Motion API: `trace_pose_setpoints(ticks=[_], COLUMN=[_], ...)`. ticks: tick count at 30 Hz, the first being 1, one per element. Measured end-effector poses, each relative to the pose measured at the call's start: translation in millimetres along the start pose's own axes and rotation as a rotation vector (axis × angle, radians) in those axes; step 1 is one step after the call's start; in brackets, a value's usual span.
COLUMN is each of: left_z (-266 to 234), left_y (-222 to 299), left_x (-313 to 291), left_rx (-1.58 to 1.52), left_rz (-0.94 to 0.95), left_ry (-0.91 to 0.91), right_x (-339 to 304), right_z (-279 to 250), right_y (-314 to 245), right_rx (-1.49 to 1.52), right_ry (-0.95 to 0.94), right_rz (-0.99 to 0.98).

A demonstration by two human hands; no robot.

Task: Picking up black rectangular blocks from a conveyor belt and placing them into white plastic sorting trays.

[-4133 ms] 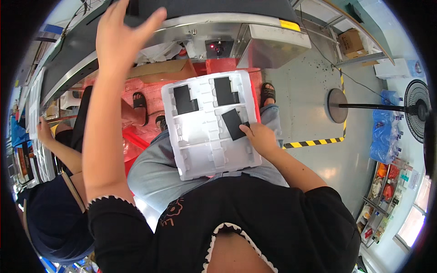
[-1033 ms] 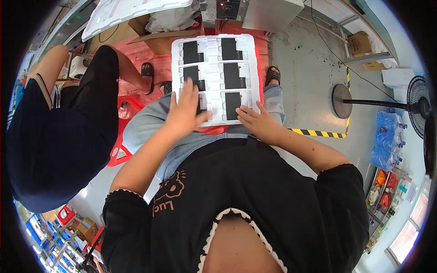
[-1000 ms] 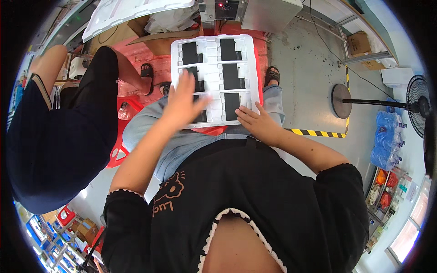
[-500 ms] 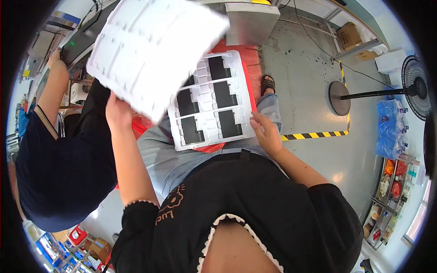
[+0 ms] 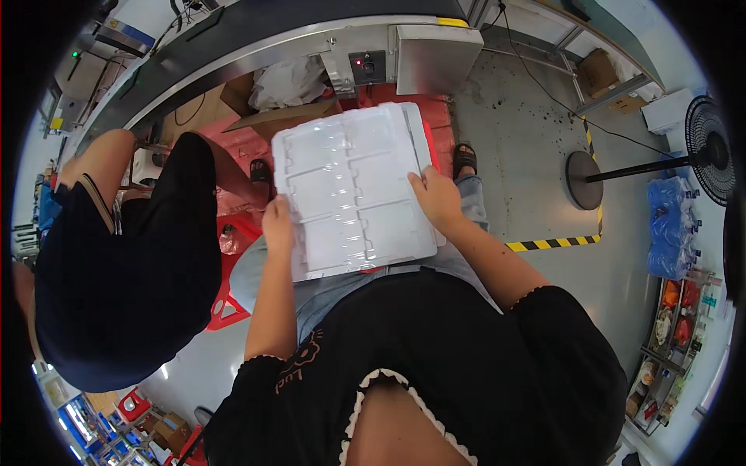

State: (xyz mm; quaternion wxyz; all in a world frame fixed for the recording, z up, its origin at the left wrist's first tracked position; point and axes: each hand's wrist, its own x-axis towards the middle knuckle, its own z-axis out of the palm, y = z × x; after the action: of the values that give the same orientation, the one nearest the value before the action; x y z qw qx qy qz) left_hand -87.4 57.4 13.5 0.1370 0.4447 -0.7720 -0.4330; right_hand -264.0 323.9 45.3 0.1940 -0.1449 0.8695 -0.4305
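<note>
A white moulded plastic tray (image 5: 322, 175) with rectangular compartments lies over my lap, its compartments showing bare white plastic. Beneath it, the edge of another white tray (image 5: 416, 128) shows along the right; whatever that lower tray holds is covered. My left hand (image 5: 278, 224) is closed on the upper tray's left edge, thumb on top. At the right edge my right hand (image 5: 435, 197) grips with thumb and fingers; whether it holds one tray or both I cannot tell. Something red (image 5: 432, 147) sticks out behind the trays.
A conveyor (image 5: 311, 27) with a metal frame runs across the far side, a cardboard box (image 5: 284, 116) with plastic bags below it. A person in dark clothes (image 5: 124, 287) sits close on my left. A standing fan (image 5: 707, 147) and blue-tinted bottles (image 5: 670, 225) are at the right.
The raised white tray has come down and right onto the lower tray, covering its black flat pieces. My right hand has moved up and left onto the tray edge. The neighbouring person's arm has drawn back from the conveyor.
</note>
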Motion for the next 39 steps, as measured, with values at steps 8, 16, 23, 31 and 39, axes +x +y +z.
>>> trace_pose_setpoints(ticks=[8,16,23,31,39], left_z=[57.0,46.4,55.1,12.2,-69.2], left_y=[-15.5,-14.9,-4.9,9.7,193.3], left_x=[33.2,17.4,0.4,15.5,79.6], left_rx=[-0.069,-0.103,-0.048,0.176,-0.432], left_rz=[0.150,0.030,-0.149,0.006,0.344], left_ry=[-0.091,-0.184,-0.149,-0.211,0.098], right_x=[27.0,31.7,28.8,109.8,297.3], right_z=[8.3,5.4,-0.2,-110.3,-100.5], right_y=[69.0,77.9,75.0,-133.3,-260.2], right_rx=[-0.234,0.264,-0.135,-0.197,-0.343], right_ry=[0.482,-0.025,0.116,-0.651,0.233], right_rz=[-0.155,0.137,-0.027,-0.383,-0.896])
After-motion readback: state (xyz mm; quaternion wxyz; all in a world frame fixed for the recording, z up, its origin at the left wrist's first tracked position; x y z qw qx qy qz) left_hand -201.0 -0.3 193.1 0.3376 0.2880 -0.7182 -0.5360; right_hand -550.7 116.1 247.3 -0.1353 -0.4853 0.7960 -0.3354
